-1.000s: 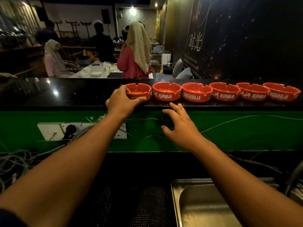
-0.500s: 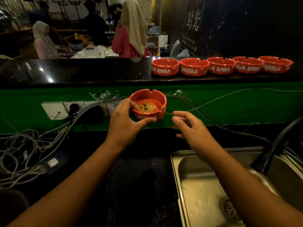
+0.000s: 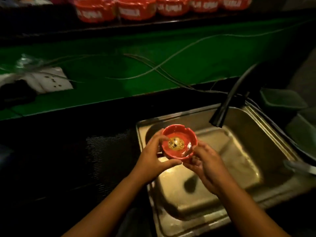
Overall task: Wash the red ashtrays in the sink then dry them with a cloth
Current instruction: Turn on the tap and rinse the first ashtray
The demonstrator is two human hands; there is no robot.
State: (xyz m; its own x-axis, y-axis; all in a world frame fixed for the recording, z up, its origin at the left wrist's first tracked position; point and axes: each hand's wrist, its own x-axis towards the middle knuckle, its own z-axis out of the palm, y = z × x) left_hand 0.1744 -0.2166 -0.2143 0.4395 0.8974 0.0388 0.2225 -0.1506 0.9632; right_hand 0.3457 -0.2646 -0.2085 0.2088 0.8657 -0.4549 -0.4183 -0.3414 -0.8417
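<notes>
Ashtray gripped in both hands above the sink, over its 10 o'clock corner, mouth up and tipped slightly toward the wearer. Left hand curled round the 8 o'clock side, thumb at the rim. Right hand pinching the rim at 4 o'clock, fingers beneath. Yellowish residue with dark flecks pooled in the bowl.

Best, by the look of it: tip the dregs out low in the basin first, to avoid splashing. Then shift toward the black tap, at 2 o'clock from the dish, with no water visibly running yet. Keep one hand clamped on while freeing the other for the handle. Expect a slick surface once wet, so hold at the notches.

More red ashtrays blurred on the ledge at 12 o'clock, unwashed.
</notes>
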